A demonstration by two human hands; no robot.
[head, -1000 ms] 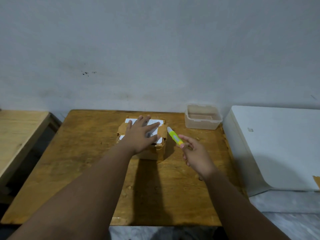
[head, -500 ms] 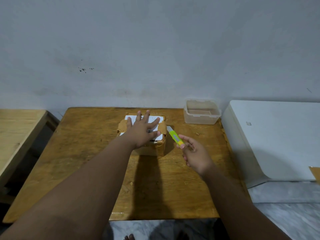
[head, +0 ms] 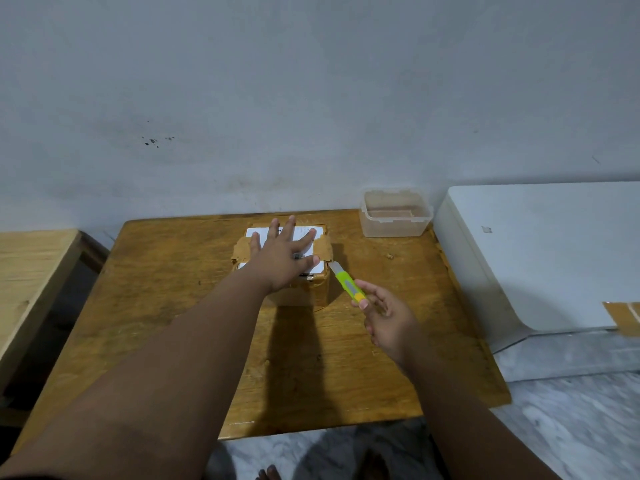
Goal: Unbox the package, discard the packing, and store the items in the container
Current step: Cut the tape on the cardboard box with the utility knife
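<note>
A small cardboard package (head: 304, 292) with brown tape and a white label sits on the wooden table (head: 173, 289), near its far middle. My left hand (head: 282, 258) lies flat on the package top, fingers spread. My right hand (head: 388, 317) holds a green and yellow utility knife (head: 348, 284) by its rear end. The knife's tip points at the package's right top edge and looks to touch it. An empty clear plastic container (head: 394, 218) stands at the table's far right corner.
A white appliance-like box (head: 540, 254) with a strip of brown tape stands right of the table. Another wooden table (head: 27, 271) is at the left. A grey wall rises behind. Marble floor and toes show below the front edge.
The knife tip has moved closer to the package's right top edge. My left hand has stayed flat on the package. The head view has shifted slightly.
</note>
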